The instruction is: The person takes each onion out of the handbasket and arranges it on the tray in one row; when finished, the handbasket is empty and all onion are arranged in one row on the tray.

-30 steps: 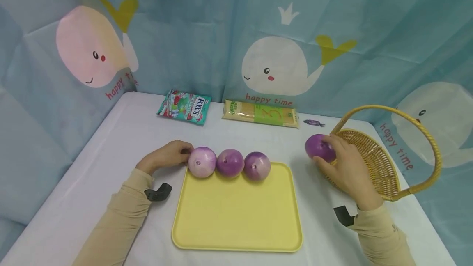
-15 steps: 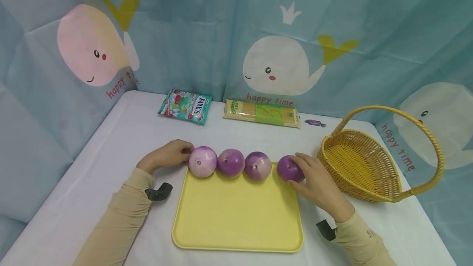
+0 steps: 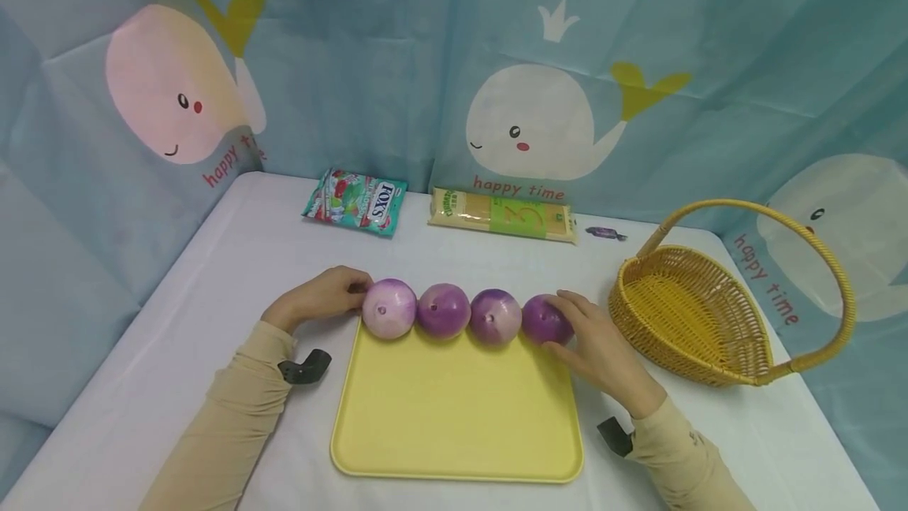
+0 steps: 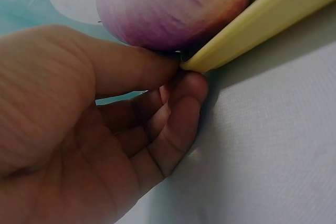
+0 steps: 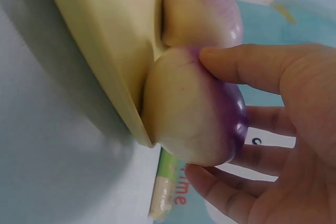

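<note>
On the far edge of a yellow tray (image 3: pixel 457 416) sits a row of purple-and-white red onions (image 3: pixel 388 309). My left hand (image 3: pixel 319 300) pinches the tray's far left corner, with thumb above and fingers below the rim (image 4: pixel 247 40); an onion (image 4: pixel 176 3) lies right over the thumb. At the row's right end, my right hand (image 3: pixel 603 349) grips the darkest onion (image 3: pixel 545 319). Its thumb and fingers curl round that onion (image 5: pixel 189 108) from the side, close against the neighbouring onion (image 5: pixel 202 11) at the tray's rim.
A wicker basket (image 3: pixel 691 369) with a tall handle stands right of the tray, near my right hand. Along the back lie a green Fox's candy bag (image 3: pixel 358 202), a noodle packet (image 3: pixel 502 215) and a purple wrapped candy (image 3: pixel 606 233). A whale-print curtain (image 3: pixel 397 85) hangs behind.
My right hand has carried its onion left from the basket onto the tray's far right edge, beside the third onion. My left hand has stayed at the tray corner.
</note>
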Action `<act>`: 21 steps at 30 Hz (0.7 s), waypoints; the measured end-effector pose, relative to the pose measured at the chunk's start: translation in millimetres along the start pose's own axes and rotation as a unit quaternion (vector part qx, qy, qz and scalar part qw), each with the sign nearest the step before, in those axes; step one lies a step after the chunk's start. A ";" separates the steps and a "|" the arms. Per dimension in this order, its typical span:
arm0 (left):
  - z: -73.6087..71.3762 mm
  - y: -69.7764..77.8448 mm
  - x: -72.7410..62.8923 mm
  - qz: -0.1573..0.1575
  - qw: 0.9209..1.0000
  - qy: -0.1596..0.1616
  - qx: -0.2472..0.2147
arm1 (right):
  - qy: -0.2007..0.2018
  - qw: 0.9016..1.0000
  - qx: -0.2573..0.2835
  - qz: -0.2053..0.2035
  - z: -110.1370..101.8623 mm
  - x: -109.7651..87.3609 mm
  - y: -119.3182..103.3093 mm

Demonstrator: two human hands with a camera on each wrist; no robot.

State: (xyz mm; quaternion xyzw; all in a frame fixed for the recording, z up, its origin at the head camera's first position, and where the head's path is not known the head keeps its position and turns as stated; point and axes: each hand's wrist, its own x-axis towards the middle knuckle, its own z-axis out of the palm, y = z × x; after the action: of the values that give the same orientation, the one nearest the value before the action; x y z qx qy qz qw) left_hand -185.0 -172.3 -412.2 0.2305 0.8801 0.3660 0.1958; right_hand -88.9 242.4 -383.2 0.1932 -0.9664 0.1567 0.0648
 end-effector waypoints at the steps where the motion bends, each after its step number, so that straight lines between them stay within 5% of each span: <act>1: -0.1 0.2 -0.1 -0.001 1.000 0.000 0.000 | 0.001 1.000 0.000 -0.003 0.4 0.3 0.0; 21: 0.6 -1.1 0.8 -0.001 1.000 0.001 0.008 | 0.005 0.999 0.005 -0.032 1.8 0.0 -2.9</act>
State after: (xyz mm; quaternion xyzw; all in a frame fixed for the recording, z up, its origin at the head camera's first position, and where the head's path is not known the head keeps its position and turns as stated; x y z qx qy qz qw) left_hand -185.7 -172.2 -413.5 0.2306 0.8835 0.3590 0.1931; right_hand -87.9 239.3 -384.1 0.2234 -0.9587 0.1601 0.0732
